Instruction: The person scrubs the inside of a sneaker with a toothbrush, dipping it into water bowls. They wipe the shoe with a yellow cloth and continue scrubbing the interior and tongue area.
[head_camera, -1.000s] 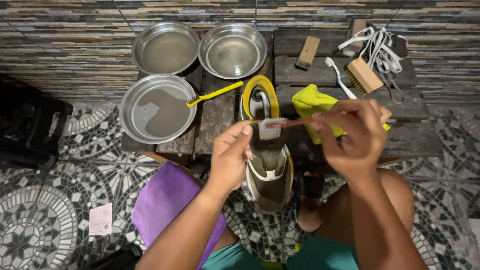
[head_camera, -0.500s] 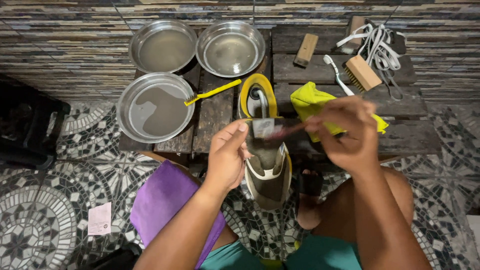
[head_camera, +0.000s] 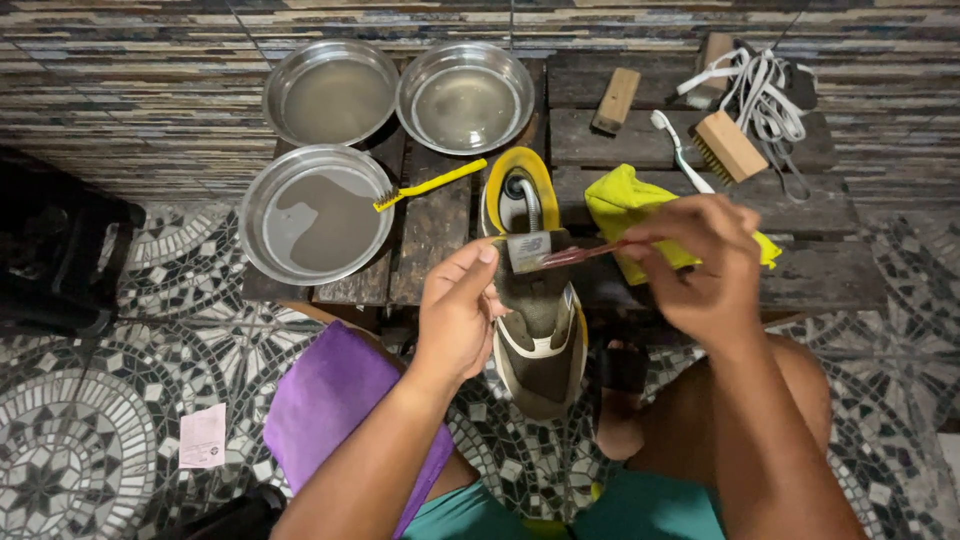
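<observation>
A worn sneaker (head_camera: 540, 340) with a yellow collar stands between my knees, toe toward me. My left hand (head_camera: 460, 305) holds the sneaker's tongue (head_camera: 528, 250) up, thumb pressed beside its label. My right hand (head_camera: 700, 265) grips a thin reddish brush handle (head_camera: 585, 253) whose tip meets the tongue. A yellow cloth (head_camera: 625, 205) lies on the wooden bench (head_camera: 820, 260) just behind my right hand.
Three metal bowls of water (head_camera: 315, 215), (head_camera: 330, 95), (head_camera: 465, 95) sit at the bench's left, a yellow toothbrush (head_camera: 430, 185) resting on the nearest. Wooden brushes (head_camera: 725, 145), a white toothbrush (head_camera: 675, 150) and white laces (head_camera: 770, 85) lie at the right. A purple cloth (head_camera: 330, 400) covers my left thigh.
Both hands and the sneaker tongue have dropped slightly lower and closer to me; the brush stays against the tongue.
</observation>
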